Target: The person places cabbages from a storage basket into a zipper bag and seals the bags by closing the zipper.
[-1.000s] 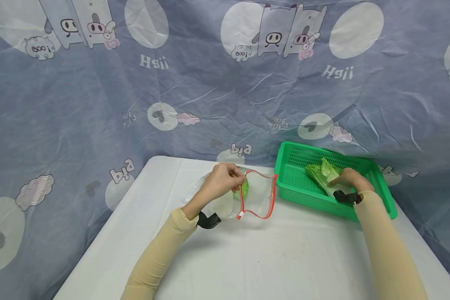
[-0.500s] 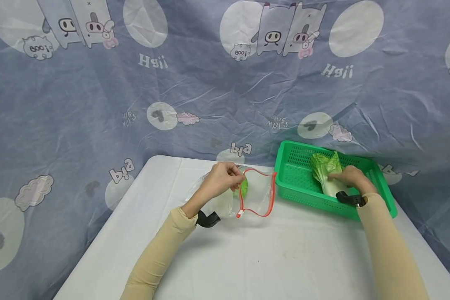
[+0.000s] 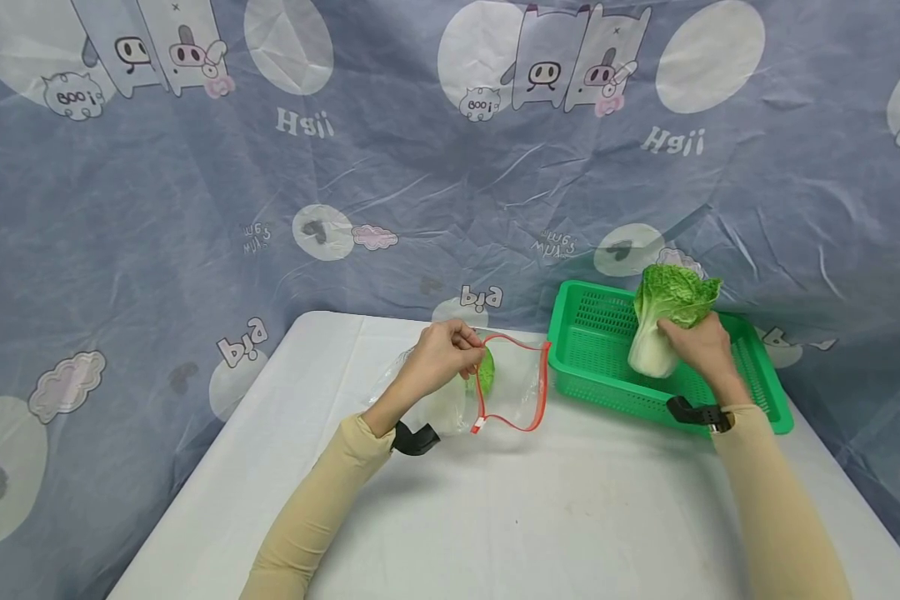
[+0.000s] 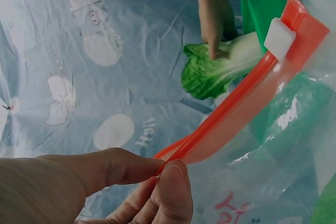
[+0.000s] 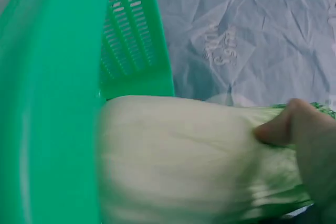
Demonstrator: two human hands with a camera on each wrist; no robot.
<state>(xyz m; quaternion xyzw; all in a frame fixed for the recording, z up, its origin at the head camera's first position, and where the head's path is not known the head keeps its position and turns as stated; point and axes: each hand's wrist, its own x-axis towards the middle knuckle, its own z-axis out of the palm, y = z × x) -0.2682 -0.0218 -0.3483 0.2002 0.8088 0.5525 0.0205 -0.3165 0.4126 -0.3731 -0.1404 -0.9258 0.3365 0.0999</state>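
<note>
My left hand [image 3: 444, 354] pinches the red zip edge of a clear zip bag [image 4: 231, 114] between thumb and fingers. The bag's mouth gapes toward the right, and a white slider [image 4: 280, 39] sits on the zip. Something leafy green [image 3: 486, 372] shows inside the bag, partly behind my hand. Over the green basket [image 3: 607, 392], my right hand [image 3: 703, 346] grips a napa cabbage [image 3: 663, 325] around its leafy part. The cabbage stands tilted, its white base pointing down and its leaves up. In the right wrist view the white base [image 5: 173, 156] fills the middle, beside the basket's wall.
A white-covered table [image 3: 555, 517] lies under everything. Behind it hangs a blue-grey printed cloth [image 3: 420, 167], close to the basket's back rim. The basket stands at the table's right, a short gap from the bag's mouth.
My right hand has raised the cabbage from lying in the basket to a more upright tilt, leaves up. My left hand stays nearly in place, still pinching the bag's edge.
</note>
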